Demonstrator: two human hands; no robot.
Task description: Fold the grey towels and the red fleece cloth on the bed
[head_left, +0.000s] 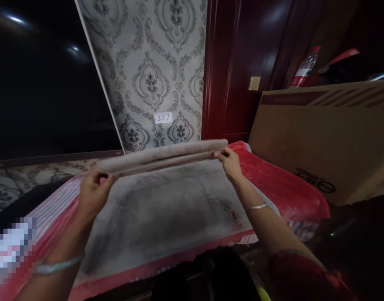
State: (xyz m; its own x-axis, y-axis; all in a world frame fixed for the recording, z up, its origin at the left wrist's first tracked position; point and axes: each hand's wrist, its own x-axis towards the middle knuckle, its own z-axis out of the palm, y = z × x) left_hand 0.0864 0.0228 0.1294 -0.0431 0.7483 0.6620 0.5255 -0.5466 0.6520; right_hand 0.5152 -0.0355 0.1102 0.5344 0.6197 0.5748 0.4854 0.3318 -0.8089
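Note:
A grey plush cloth (173, 205) lies spread in front of me, with a darker middle and a small red mark near its right side. Its far edge is raised in a long folded band. At the left end of that band, the fingers and thumb of my left hand (93, 194) are closed on the cloth. My right hand (230, 162) pinches the right end between thumb and fingers. Under the grey cloth is a red cloth (270, 184), showing on both sides and along the near edge. Striped fabric (65, 198) shows at the left.
A large cardboard box (323, 138) stands at the right, with a red-capped bottle (305, 69) on or behind its top. A dark screen (50, 79) fills the upper left. Patterned wallpaper (151, 79) with a "277" label (163, 117) and a dark red door (236, 75) are behind.

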